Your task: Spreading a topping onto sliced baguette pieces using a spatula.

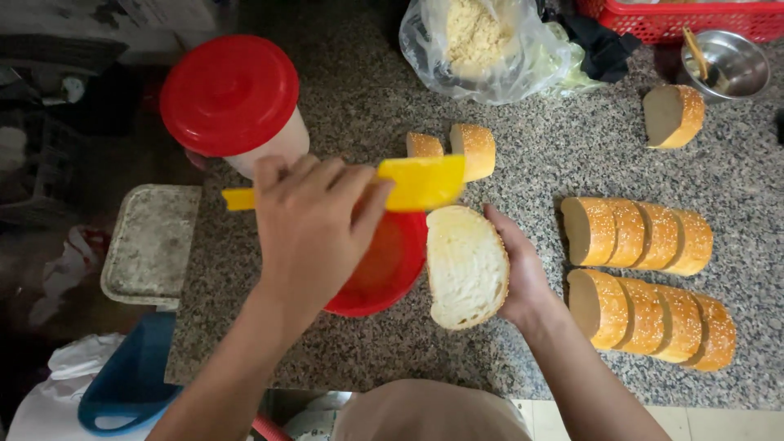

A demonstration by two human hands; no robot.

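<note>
A yellow spatula (408, 184) is gripped in the left hand (314, 229), fingers wrapped tight round its handle, blade stretched toward three o'clock above a red bowl (388, 273). A cut bun half (465, 265) is cradled in the right hand (523, 278), fingers curled behind the crust, crumb face turned up, just at three o'clock of the bowl.

Risks now. The bowl is largely hidden under the left hand, so its rim could be knocked and tipped by the wrist. Whatever is carried on the blade could be dripped onto the surface between bowl and bun. The bun is held only from behind; a firm press of the blade could tear the soft crumb or push it out of the grip. A red-lidded tub (233, 102) stands close at eleven o'clock, within reach of a stray elbow.

The surface (572, 147) is speckled grey granite. Two rows of sliced buns (645, 278) are lined up at three o'clock, two bun ends (457, 151) at twelve, a plastic bag (482, 45), a steel bowl (731, 65) and a red basket (694, 16) at one. At nine o'clock the floor lies dim, with a worn tray (151, 245) and a blue basin (126, 380).
</note>
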